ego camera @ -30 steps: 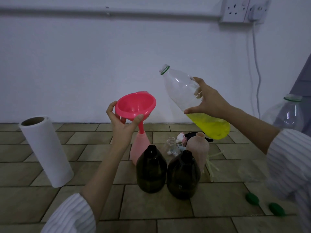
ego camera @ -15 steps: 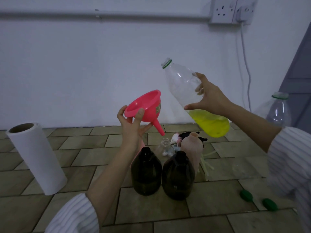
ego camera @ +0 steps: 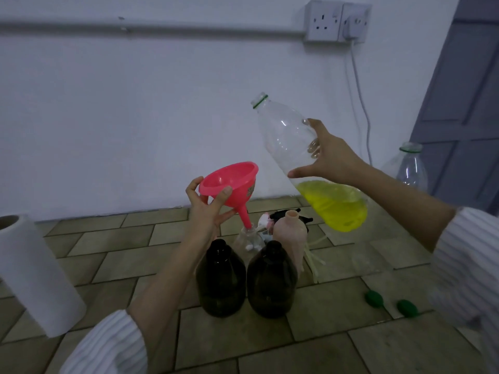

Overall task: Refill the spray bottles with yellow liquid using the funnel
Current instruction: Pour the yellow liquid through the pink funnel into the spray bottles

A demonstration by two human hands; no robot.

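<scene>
My left hand [ego camera: 207, 209] grips the rim of a pink funnel [ego camera: 229, 183], tilted, with its spout tip at the mouth of a small clear bottle [ego camera: 249, 238]. My right hand [ego camera: 328, 157] holds a large uncapped clear bottle [ego camera: 286, 136] aloft, neck leaning up and left, with yellow liquid [ego camera: 336, 207] pooled at its base. Two dark bottles [ego camera: 220, 279] [ego camera: 271, 280] stand open on the floor in front. A pale pink bottle [ego camera: 291, 236] stands behind them.
A white paper roll [ego camera: 32, 276] stands at the left. Two green caps [ego camera: 374, 296] [ego camera: 407, 307] lie on the tiles at the right. Spray heads with tubes [ego camera: 313, 255] lie behind the bottles. An empty clear bottle [ego camera: 410, 168] stands by the grey door [ego camera: 464, 98].
My left hand lifted the funnel out of a pink bottle, moved it right and tilted it toward the small clear bottle. The big bottle stayed raised in my right hand.
</scene>
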